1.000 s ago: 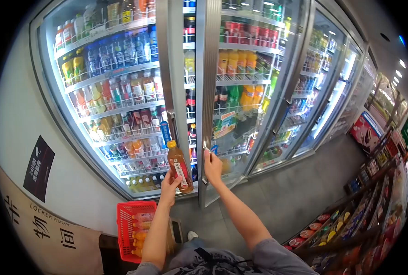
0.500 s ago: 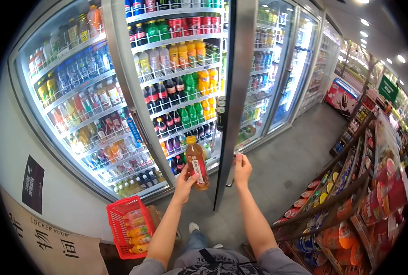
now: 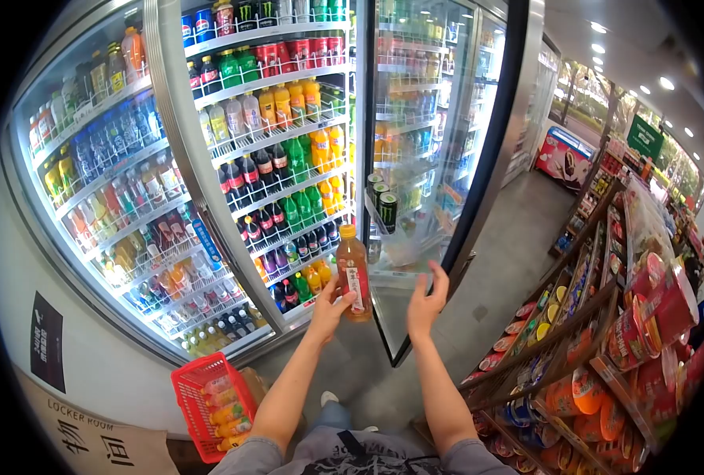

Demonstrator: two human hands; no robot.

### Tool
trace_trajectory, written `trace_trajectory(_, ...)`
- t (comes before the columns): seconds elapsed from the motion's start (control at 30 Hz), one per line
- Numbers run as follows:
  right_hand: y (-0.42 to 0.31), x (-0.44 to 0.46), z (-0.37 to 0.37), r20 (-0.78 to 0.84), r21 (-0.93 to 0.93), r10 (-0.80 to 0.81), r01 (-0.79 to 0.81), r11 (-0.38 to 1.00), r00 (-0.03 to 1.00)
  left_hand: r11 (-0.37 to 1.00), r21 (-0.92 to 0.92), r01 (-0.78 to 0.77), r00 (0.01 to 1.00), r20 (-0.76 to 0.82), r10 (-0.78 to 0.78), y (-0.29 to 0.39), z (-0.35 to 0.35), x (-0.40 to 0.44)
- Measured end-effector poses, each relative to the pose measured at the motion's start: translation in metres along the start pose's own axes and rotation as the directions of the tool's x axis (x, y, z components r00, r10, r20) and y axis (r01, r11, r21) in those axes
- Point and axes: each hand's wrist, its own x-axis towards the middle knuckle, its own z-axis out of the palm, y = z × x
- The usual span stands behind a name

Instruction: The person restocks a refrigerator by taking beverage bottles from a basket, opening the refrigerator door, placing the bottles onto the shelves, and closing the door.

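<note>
My left hand [image 3: 330, 311] is wrapped round the lower part of a bottle of brown drink [image 3: 352, 273] with a yellow cap and a pale label. The bottle stands nearly upright in front of the open fridge section. To its right, my right hand [image 3: 427, 301] has its fingers apart and holds nothing, beside the inner side of the swung-open glass door [image 3: 415, 245]. Behind the bottle, fridge shelves [image 3: 280, 138] carry rows of bottles and cans. Dark cans [image 3: 387, 210] sit in a rack at the door.
A red basket [image 3: 179, 396] with several bottles stands at the lower left. Left of the open section is a closed fridge door [image 3: 185, 170]. Slanted shelves of packaged goods [image 3: 589, 332] line the right side. A red and white chest [image 3: 564, 158] stands farther back.
The fridge door has swung from nearly closed to wide open, towards the right. My right hand has let go of its edge and opened. The bottle, still in my left hand, has shifted right.
</note>
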Motion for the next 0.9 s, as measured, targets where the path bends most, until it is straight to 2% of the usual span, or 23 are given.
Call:
trace_trajectory(0.03,-0.004,-0.003,0.009,0.058,-0.007,-0.074,0.075,0.997,0.996,1.0,-0.002,-0.004,1.0,0.013,0.004,0.003,0.001,0.002)
trace_trajectory(0.07,-0.004,-0.006,0.02,0.134,0.033,-0.089,0.085,0.996,0.987,1.0,-0.003,-0.006,1.0,0.024,0.006,0.005,0.001,0.004)
trace_trajectory(0.1,-0.004,-0.008,0.031,0.135,0.039,-0.085,0.08,0.996,0.987,1.0,0.003,-0.006,1.0,0.019,0.006,0.005,0.001,0.008)
trace_trajectory(0.2,-0.003,-0.012,0.065,0.518,0.291,0.0,-0.176,0.94,0.856,1.0,-0.016,-0.001,1.0,0.03,0.002,0.003,-0.01,0.023)
trace_trajectory(0.23,-0.001,-0.01,0.074,0.514,0.297,-0.003,-0.175,0.939,0.858,1.0,-0.01,-0.006,0.999,0.032,0.006,0.002,-0.016,0.029)
trace_trajectory(0.33,0.005,0.004,0.109,0.672,0.31,0.048,-0.339,0.888,0.739,1.0,0.017,-0.01,1.0,-0.012,0.01,0.003,-0.038,0.057)
trace_trajectory(0.37,0.005,0.008,0.124,0.693,0.323,0.051,-0.373,0.87,0.719,0.999,0.022,-0.049,0.998,-0.044,0.05,0.0,-0.048,0.066)
trace_trajectory(0.43,0.008,0.015,0.16,0.739,0.398,0.061,-0.508,0.764,0.671,1.0,0.013,-0.006,0.998,-0.07,0.007,0.008,-0.069,0.083)
trace_trajectory(0.53,0.001,0.03,0.213,0.794,0.311,0.108,-0.553,0.773,0.599,0.999,0.011,-0.039,0.992,-0.122,0.04,0.019,-0.1,0.117)
trace_trajectory(0.57,0.001,0.037,0.23,0.799,0.31,0.101,-0.55,0.775,0.592,1.0,-0.001,-0.014,0.993,-0.116,0.013,0.019,-0.114,0.132)
trace_trajectory(0.63,0.001,0.05,0.266,0.818,0.255,0.101,-0.513,0.82,0.567,0.998,-0.009,-0.058,0.994,-0.091,0.057,0.035,-0.13,0.159)
trace_trajectory(0.7,0.011,0.06,0.303,0.834,0.309,0.034,-0.516,0.799,0.551,1.0,-0.025,-0.012,0.997,-0.081,0.01,0.053,-0.149,0.179)
trace_trajectory(0.77,0.01,0.071,0.33,0.867,0.298,0.028,-0.562,0.772,0.498,1.0,-0.002,-0.001,0.996,-0.09,0.001,0.063,-0.166,0.198)
trace_trajectory(0.83,0.021,0.079,0.355,0.903,0.223,0.033,-0.535,0.815,0.428,0.999,-0.01,0.045,0.993,-0.11,-0.046,0.063,-0.186,0.213)
trace_trajectory(0.9,0.03,0.082,0.373,0.938,0.2,0.023,-0.593,0.78,0.347,0.998,-0.006,0.06,0.992,-0.113,-0.061,0.062,-0.203,0.222)
